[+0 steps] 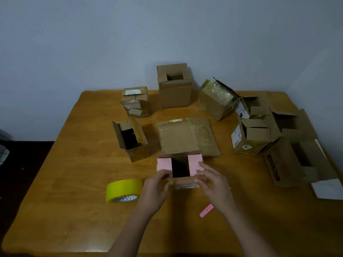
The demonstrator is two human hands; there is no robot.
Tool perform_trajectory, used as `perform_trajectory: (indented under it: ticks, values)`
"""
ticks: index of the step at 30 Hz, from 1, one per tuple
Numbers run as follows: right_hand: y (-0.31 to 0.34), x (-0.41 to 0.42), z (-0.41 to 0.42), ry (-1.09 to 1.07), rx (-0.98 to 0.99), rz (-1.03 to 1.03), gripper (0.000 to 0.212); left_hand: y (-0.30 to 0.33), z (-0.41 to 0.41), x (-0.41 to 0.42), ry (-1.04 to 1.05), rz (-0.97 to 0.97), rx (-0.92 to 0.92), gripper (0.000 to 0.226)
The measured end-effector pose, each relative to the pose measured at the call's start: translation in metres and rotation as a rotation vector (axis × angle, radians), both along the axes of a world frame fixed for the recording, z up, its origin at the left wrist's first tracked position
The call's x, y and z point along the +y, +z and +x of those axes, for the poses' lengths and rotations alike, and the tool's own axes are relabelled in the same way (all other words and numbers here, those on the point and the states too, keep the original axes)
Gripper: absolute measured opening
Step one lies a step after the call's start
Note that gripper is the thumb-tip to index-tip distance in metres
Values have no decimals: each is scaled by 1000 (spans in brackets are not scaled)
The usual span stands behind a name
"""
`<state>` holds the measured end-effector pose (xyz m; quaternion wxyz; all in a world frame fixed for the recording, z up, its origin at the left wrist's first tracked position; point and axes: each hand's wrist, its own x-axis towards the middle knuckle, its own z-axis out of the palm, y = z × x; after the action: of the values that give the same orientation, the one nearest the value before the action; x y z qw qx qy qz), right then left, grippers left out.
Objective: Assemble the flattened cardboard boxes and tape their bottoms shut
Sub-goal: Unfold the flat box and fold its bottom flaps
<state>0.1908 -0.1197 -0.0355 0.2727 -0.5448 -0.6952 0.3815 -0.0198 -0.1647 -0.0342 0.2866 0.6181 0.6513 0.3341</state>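
Note:
A small cardboard box with pink side flaps (194,163) stands in the middle of the table, its dark opening facing up. My left hand (157,186) grips its near left edge, fingers curled over the near flap. My right hand (213,182) holds the near right edge, fingertips on the right pink flap. A flattened cardboard box (185,136) lies just behind it. A yellow tape roll (123,190) lies on its side left of my left hand.
Several assembled and half-open cardboard boxes stand around the wooden table (74,210): one at left (131,140), two at the back (174,86), a cluster at right (250,136). A pink cutter (206,210) lies by my right wrist. White paper (328,188) sits at the right edge.

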Motion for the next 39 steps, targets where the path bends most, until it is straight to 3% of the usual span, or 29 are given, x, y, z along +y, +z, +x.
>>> perform_trajectory:
  ticks: [2, 4, 8, 10, 14, 18, 22, 26, 31, 39]
  values:
    - [-2, 0, 2, -68, 40, -10, 26, 0, -2, 3, 156, -17, -116, 44]
    - [-2, 4, 1, -118, 11, -23, 44, 1, -3, 6, 250, -43, -118, 54]
    - [0, 15, -2, -98, -108, -144, 99, 0, -8, 14, 245, -126, -54, 99]
    - [1, 18, -4, -51, -14, -220, 107, -3, -9, 21, 235, -182, -76, 112]
    - [6, 29, -14, -36, 145, -303, 84, -9, -14, 30, 203, -241, -97, 114]
    - [4, 42, -20, 14, 72, -274, 70, -12, -21, 33, 173, -242, -111, 90]
    - [1, 40, -12, -70, 10, -205, 28, -18, -20, 30, 226, -260, -137, 65]
    - [-4, 35, -13, -102, 120, -368, 23, -20, -16, 27, 254, -326, -339, 62]
    - [-9, 27, -8, -187, 155, -343, 12, -18, -16, 17, 215, -307, -360, 59]
    - [-21, 20, -9, -235, 160, -312, 18, -25, -11, 11, 225, -248, -477, 60]
